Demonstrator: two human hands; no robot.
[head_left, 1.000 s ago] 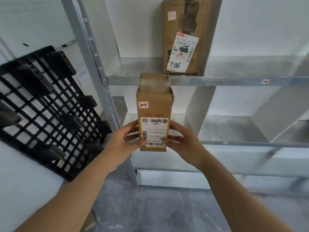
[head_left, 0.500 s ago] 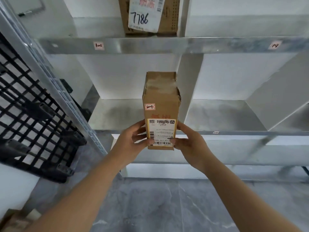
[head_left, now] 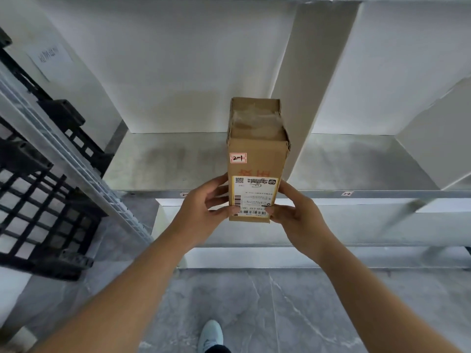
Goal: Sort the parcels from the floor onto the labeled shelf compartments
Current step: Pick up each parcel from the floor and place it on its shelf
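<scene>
two hands are gripping one tall cardboard parcel (head_left: pixel 257 159) at its lower end, the left hand (head_left: pixel 201 212) curling fingers and thumb round its left edge and the right hand (head_left: pixel 298 215) doing the same on its right edge, thumbs pressing on the white shipping label (head_left: pixel 254 196). compared with half a second ago, the view is sitting lower: the upper shelf with the box marked 7786 is no longer showing, and the parcel is appearing larger and closer to the middle shelf (head_left: pixel 165 164). the parcel is hanging upright in the air in front of that shelf's front rail, just left of the white divider (head_left: pixel 305 85), not yet resting on anything. a small pink tag reading 2-1 (head_left: pixel 238 157) is sitting on its front face, and a small tag (head_left: pixel 184 194) is showing on the rail beside the left hand, too blurred to read. another tag (head_left: pixel 347 193) is sitting further right on the rail. the shelf's metal surface is looking dull and smudged, backed by white panels. a black plastic pallet (head_left: pixel 38 200) is leaning at the left beyond the grey upright post (head_left: pixel 76 161). the grey marbled floor (head_left: pixel 254 314) is lying below, with one pale shoe (head_left: pixel 211 333) showing near the bottom edge. the two compartments in view are holding nothing.
</scene>
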